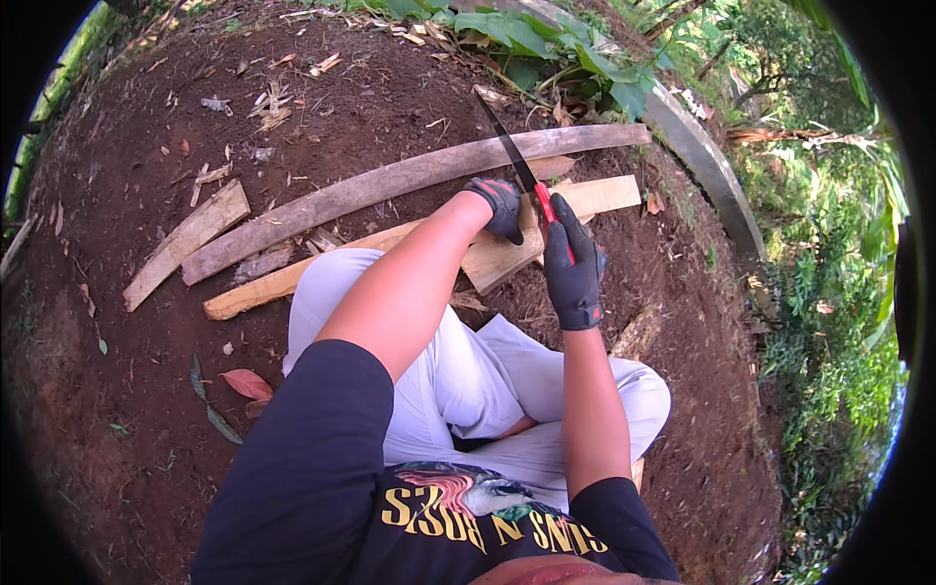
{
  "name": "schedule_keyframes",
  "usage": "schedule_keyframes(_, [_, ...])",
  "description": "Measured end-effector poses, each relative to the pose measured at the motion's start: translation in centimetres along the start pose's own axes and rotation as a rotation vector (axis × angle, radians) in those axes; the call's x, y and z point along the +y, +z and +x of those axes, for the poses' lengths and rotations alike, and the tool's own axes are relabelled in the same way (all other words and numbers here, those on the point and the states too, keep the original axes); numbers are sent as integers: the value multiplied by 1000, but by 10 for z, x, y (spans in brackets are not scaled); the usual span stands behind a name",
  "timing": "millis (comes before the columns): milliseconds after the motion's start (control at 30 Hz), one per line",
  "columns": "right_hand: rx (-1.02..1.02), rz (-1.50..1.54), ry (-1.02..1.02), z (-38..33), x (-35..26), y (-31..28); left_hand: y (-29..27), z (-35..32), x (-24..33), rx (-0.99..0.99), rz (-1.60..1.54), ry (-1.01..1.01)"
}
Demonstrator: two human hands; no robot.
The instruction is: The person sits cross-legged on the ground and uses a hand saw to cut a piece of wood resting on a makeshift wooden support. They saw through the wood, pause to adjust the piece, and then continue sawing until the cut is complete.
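My right hand (573, 268), in a dark work glove, is closed around the red handle of a hand saw (508, 143). The dark blade points away and to the left, crossing above the wood. My left hand (499, 207), gloved as well, grips a short wooden board (497, 261) just left of the saw handle. That board lies across a long pale plank (606, 195) on the ground in front of my crossed legs. Some of the left fingers are hidden behind the hand, and the blade's toothed edge is too small to make out.
A long greyish plank (390, 185) lies beyond the pale one. A shorter plank (187, 244) rests on the soil at the left. Wood chips (273, 105) and dry leaves (247, 383) are scattered about. Leafy plants (517, 37) and a concrete edging (707, 161) border the far right.
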State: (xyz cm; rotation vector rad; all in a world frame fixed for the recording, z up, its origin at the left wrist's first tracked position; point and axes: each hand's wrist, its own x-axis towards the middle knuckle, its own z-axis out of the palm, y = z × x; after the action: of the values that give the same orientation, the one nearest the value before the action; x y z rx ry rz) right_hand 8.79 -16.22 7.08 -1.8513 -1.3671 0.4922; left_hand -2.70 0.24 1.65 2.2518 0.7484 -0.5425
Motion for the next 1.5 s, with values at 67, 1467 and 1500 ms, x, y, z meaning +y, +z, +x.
schedule_keyframes(67, [2,25,20,-4,-2,2,1,0,-3,-27,-22,13])
schedule_keyframes(1467, [-167,-50,403,-145,-75,-138,0,2,-9,-20,12,-29])
schedule_keyframes(1500, [-152,-42,383,-137,-75,-132,0,3,-8,-18,26,-23])
